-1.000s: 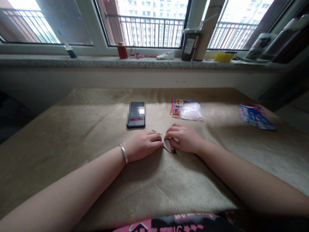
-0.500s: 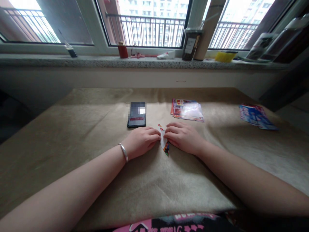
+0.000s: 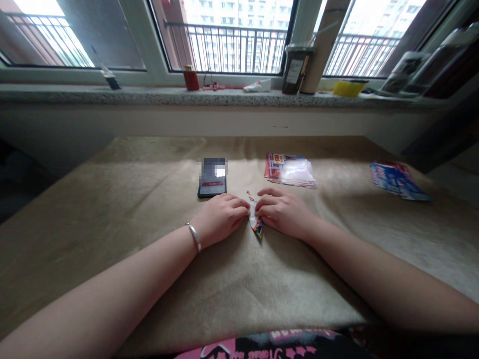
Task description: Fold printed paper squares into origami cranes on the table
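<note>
A small folded piece of paper [image 3: 253,212], white with colourful printed parts at its two pointed ends, lies on the table between my hands. My left hand [image 3: 223,215] is closed at the paper's left edge, thumb and fingers together. From the other side my right hand [image 3: 281,212] grips the right edge, its fingers curled over it. Both hands rest low at the tabletop, and their fingertips partly hide the paper. A silver bracelet [image 3: 193,238] sits on my left wrist.
Beyond my left hand lies a phone [image 3: 212,184] with its screen lit. A stack of printed leaflets [image 3: 290,170] is behind my right hand, and more leaflets [image 3: 399,180] lie far right. Jars and small items line the stone windowsill [image 3: 232,98].
The paper's lower tip has drawn up slightly and the strip looks a little narrower. Both hands have stayed almost in place, the left shifting slightly to the right.
</note>
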{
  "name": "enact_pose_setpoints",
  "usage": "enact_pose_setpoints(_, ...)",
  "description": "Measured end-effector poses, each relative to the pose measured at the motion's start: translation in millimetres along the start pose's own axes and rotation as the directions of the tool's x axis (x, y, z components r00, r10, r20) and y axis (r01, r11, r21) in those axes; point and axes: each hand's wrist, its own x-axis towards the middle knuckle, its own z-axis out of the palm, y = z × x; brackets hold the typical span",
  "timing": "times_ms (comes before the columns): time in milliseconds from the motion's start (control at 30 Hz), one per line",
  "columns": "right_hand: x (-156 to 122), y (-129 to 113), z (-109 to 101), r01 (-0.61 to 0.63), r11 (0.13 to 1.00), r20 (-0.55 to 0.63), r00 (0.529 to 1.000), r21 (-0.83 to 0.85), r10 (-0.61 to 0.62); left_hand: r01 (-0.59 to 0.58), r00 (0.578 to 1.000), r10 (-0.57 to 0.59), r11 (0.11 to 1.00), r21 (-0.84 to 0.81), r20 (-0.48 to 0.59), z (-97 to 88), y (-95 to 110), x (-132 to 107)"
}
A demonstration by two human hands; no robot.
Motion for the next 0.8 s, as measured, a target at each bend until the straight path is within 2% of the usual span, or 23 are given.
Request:
enact_pose_setpoints(167, -1, 10, 6, -0.052, 0.983, -0.068, 0.996, 0.174, 0.065, -0.001, 1.000, 0.001, 1.000, -0.011, -0.007, 0.7, 1, 0)
enact_pose_setpoints(567, 2, 10, 17, -0.147, 0.882, -0.080, 0.976, 0.447, 0.203, 0.019, 0.999, -0.020, 0.999, 0.026, 0.032, -2.8, 5, 4)
enact_pose_setpoints(667, 2, 6, 18, -0.161, 0.883, -0.079, 0.973, 0.441, 0.217, 0.009, 1.000, -0.011, 0.997, 0.075, 0.025, -0.9, 5, 4)
enact_pose_setpoints(800, 2, 0, 15, -0.168, 0.936, -0.064, 0.978, 0.310, 0.197, -0.031, 0.999, 0.024, 0.984, 0.175, 0.040, -0.8, 7, 6)
